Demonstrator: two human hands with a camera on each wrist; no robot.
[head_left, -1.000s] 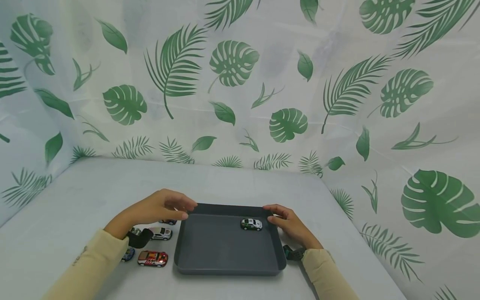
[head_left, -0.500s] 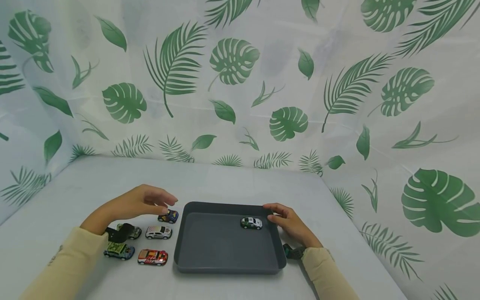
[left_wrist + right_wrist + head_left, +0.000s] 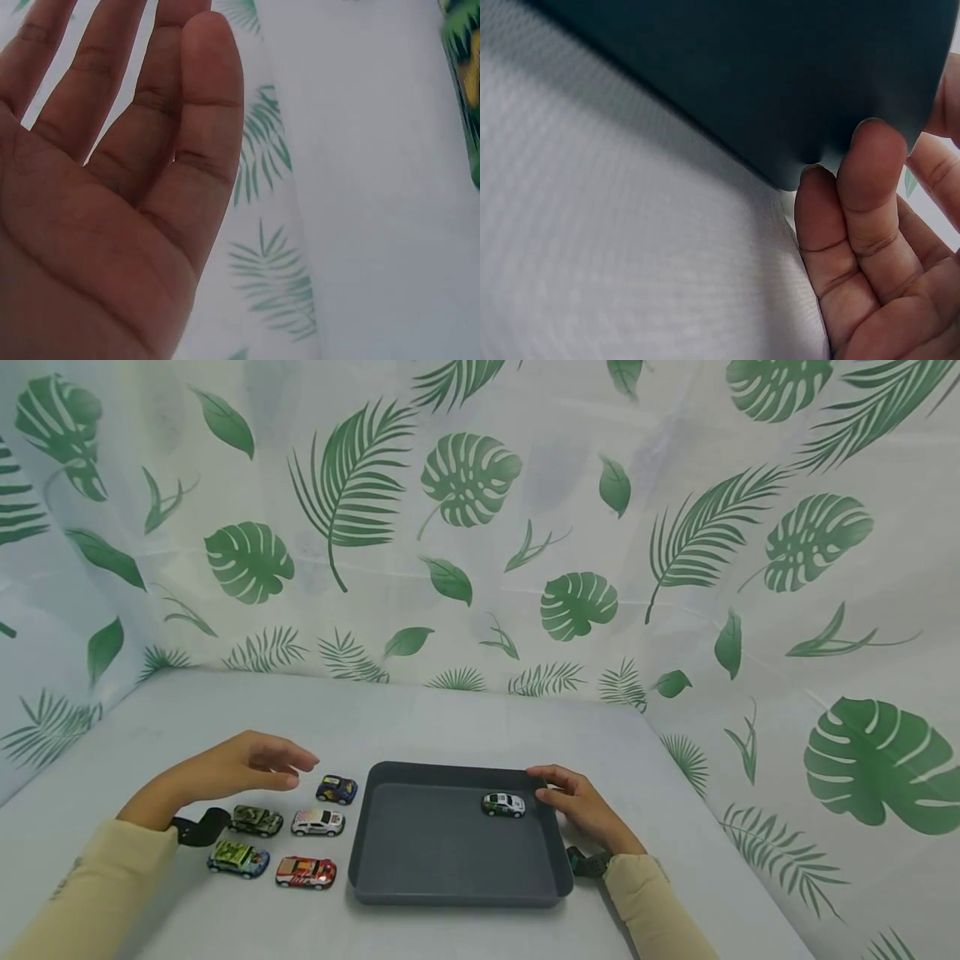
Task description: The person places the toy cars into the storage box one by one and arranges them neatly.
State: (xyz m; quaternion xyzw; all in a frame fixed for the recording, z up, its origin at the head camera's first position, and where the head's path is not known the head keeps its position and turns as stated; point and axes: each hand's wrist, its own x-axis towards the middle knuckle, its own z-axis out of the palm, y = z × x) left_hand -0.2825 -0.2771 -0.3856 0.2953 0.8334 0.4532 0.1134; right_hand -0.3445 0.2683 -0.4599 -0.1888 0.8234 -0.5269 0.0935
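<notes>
My left hand (image 3: 225, 768) hovers over the left of the table with nothing in it, its fingers loosely bent; the left wrist view shows its bare palm (image 3: 90, 232). To the right of its fingertips sits a dark blue toy car (image 3: 337, 789). Below it are a white toy car (image 3: 318, 822) and a camouflage toy car (image 3: 255, 820). A green toy car (image 3: 238, 858) and a red toy car (image 3: 306, 872) stand nearest me. My right hand (image 3: 581, 810) grips the far right corner of a grey tray (image 3: 450, 852), fingers (image 3: 874, 172) against its outer wall. Inside lies a white-and-green toy car (image 3: 503, 805).
The white table (image 3: 420, 718) runs back to a leaf-printed curtain (image 3: 480, 560), which also rises at both sides. Dark bands circle both wrists. The tray's low walls rise between the loose cars and my right hand.
My left hand has drawn back leftward from the tray's far left corner, uncovering the dark blue car and others. The right hand and the tray stay in place.
</notes>
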